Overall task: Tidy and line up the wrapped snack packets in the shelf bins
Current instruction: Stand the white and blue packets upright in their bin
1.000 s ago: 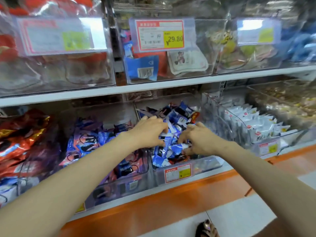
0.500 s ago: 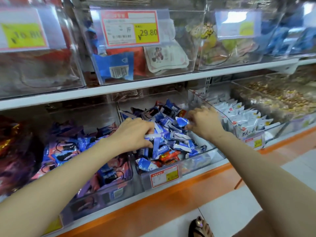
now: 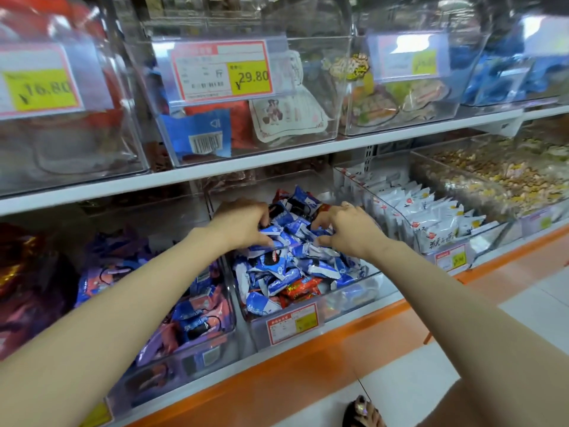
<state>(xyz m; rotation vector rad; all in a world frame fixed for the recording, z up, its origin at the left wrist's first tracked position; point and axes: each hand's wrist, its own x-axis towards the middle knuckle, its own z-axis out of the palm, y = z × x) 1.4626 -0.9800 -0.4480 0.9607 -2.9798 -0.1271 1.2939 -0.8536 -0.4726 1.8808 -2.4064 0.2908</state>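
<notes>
Two hands at work: left hand [image 3: 243,223] and right hand [image 3: 351,232] each pinch blue-and-white wrapped snack packets [image 3: 286,269] heaped beneath them in clear plastic bin [image 3: 354,298]. Packets jumbled, long axes every way. Yellow price tag [image 3: 251,77] above reads 29.80.

Blue packets [image 3: 286,268] partly under left hand [image 3: 243,221], right hand [image 3: 349,231]; bin label [image 3: 292,323] print illegible.
</notes>
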